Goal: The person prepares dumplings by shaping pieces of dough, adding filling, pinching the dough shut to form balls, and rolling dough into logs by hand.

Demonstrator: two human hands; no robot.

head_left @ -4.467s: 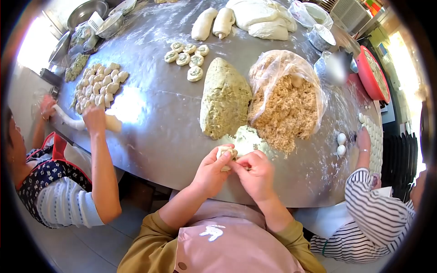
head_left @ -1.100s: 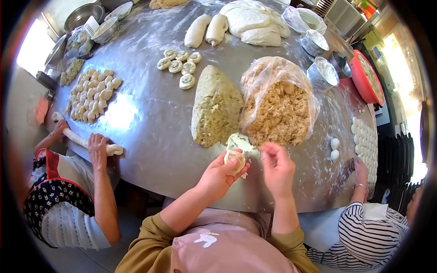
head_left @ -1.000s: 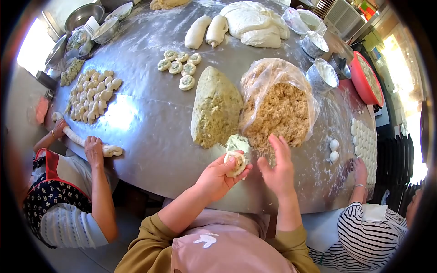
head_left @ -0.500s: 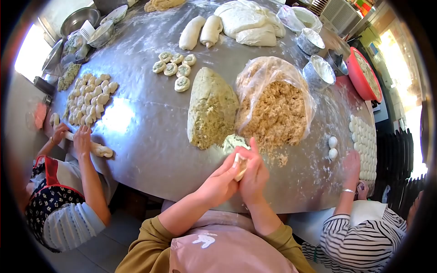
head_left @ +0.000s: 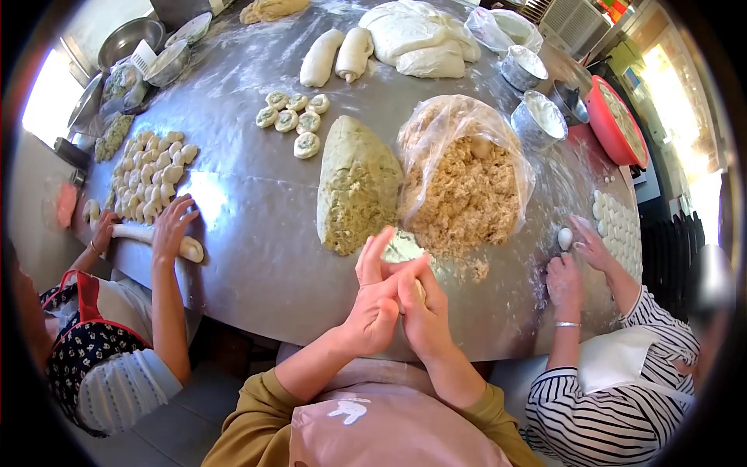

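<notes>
Just in front of my apron, my two hands meet over the table's near edge. A small piece of pale dough [head_left: 421,290] shows between them, mostly hidden by the fingers. My right hand [head_left: 425,315] is curled round it. Against it lies my left hand [head_left: 375,300], fingers stretched upward and thumb apart. Beyond the fingertips sits a pale whitish-green piece [head_left: 403,246] whose kind I cannot make out. Behind it rise a green crumbly mound of filling [head_left: 358,187] and a brown crumbly mound [head_left: 475,191] partly under a clear plastic bag [head_left: 430,128].
Several filled dough rounds [head_left: 286,121], two dough rolls [head_left: 321,58] and a big dough mass [head_left: 420,39] lie farther back. At left a co-worker's hands [head_left: 170,229] press a dough rope [head_left: 140,233]. A co-worker at right handles a white dough ball [head_left: 565,238] near rows of dough pieces [head_left: 618,233].
My left hand has gone from pinching the dough piece to lying with fingers extended against my right. The left co-worker's rope looks straighter; the right co-worker's hands have moved to the dough ball.
</notes>
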